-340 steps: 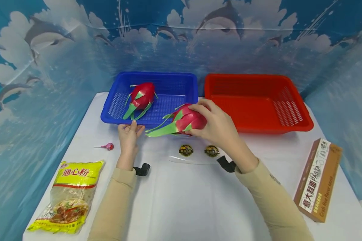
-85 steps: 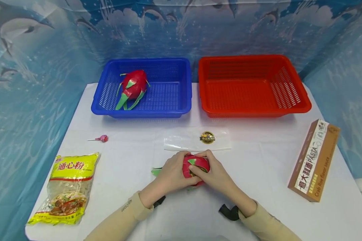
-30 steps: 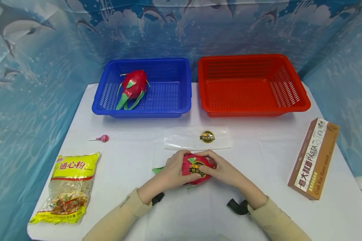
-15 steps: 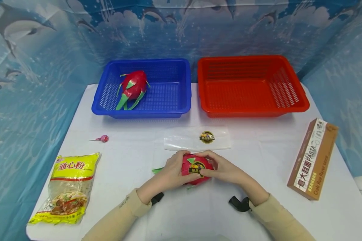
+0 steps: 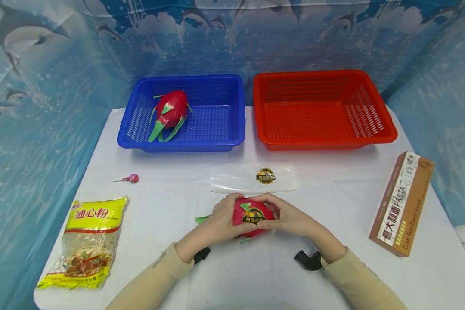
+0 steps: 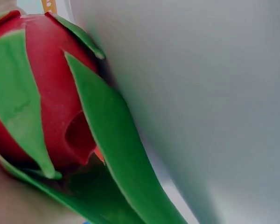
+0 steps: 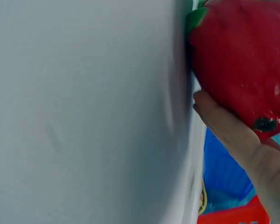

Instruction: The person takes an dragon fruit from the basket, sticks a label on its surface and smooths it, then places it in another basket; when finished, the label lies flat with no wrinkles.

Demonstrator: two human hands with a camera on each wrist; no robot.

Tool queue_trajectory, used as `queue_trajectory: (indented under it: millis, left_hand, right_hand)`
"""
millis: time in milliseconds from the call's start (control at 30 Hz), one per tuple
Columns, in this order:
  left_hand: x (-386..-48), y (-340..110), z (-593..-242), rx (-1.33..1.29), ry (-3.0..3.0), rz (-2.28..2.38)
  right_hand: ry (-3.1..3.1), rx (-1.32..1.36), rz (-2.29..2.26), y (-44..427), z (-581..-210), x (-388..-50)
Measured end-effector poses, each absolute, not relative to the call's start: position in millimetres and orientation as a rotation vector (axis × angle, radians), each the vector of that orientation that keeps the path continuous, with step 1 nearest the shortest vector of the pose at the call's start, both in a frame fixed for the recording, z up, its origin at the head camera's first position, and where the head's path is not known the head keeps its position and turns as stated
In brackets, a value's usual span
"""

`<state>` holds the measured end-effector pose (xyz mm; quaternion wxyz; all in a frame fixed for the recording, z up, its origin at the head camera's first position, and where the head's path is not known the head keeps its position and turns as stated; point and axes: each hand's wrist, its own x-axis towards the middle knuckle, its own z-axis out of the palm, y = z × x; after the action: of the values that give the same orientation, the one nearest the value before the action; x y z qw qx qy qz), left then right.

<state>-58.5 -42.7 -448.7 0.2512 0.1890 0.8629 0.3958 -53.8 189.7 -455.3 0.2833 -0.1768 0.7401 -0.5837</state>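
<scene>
Left hand (image 5: 218,221) and right hand (image 5: 290,217) cup the dragon fruit (image 5: 240,216), fingers curled round it, on the table (image 5: 248,275). Probably light, firm, slick; grip its fat middle, not the bendy leaves (image 6: 114,130).

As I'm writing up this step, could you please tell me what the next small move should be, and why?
Probably press down the sticker with the thumb of the right hand: that thumb lies at the sticker's edge, the left hand holds the dragon fruit beneath, and I cannot tell whether the sticker is fully flat.
</scene>
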Motion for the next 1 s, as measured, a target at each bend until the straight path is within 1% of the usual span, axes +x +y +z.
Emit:
queue_trajectory:
  millis: [233,633,1000]
  left_hand:
    - [-58.0,-42.8,-446.8,0.515,2.338,1.06]
    - [-59.1,-44.4,-445.5,0.575,2.375,1.03]
    - [-62.3,-45.4,-443.9,0.557,2.344,1.052]
  right_hand:
    - [1.984,-0.486,-1.563,190.0,-453.9,-51.3]
    - [2.051,-0.374,-1.511,185.8,-451.5,-51.9]
    - [2.104,-0.393,-1.505,181.0,-449.2,-53.4]
